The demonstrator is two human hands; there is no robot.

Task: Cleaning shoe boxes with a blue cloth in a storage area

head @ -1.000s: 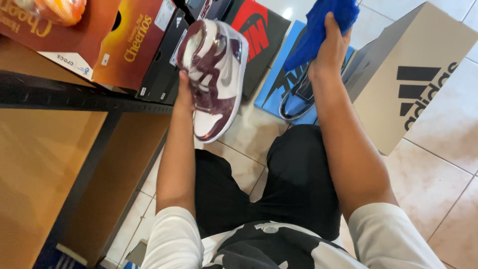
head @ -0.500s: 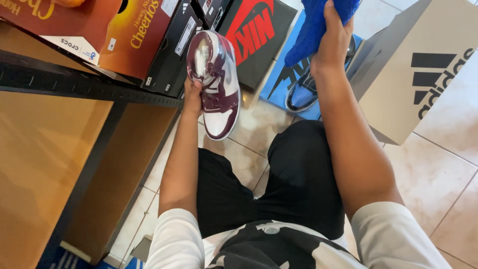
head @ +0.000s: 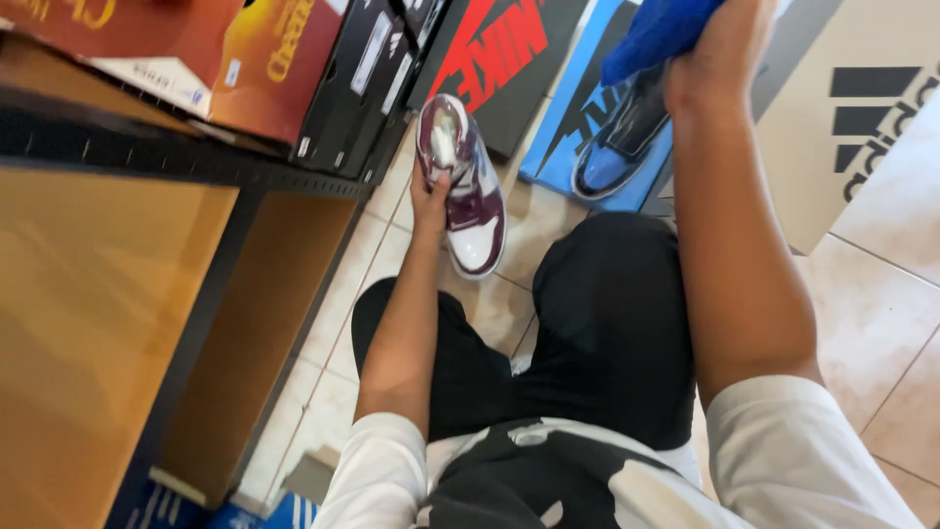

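Observation:
My left hand [head: 429,199] grips a maroon and white high-top sneaker [head: 468,196] by its side, toe pointing towards me, low over the tiled floor. My right hand [head: 723,49] is raised at the top of the view and clutches a bunched blue cloth [head: 658,31]. Just below the cloth a blue and black sneaker [head: 615,147] rests on a blue shoebox lid [head: 587,103]. I am seated, with black shorts and a white and black shirt in view below my arms.
A black metal shelf [head: 147,157] with orange-brown boards stands at the left, carrying orange cereal boxes [head: 264,69] and black shoeboxes [head: 362,78]. A black shoebox with a red logo [head: 509,49] and a tan cardboard shoebox [head: 862,108] sit on the floor ahead.
My left hand has lowered the maroon sneaker away from me towards the floor. The right hand with the blue cloth stays raised in about the same place.

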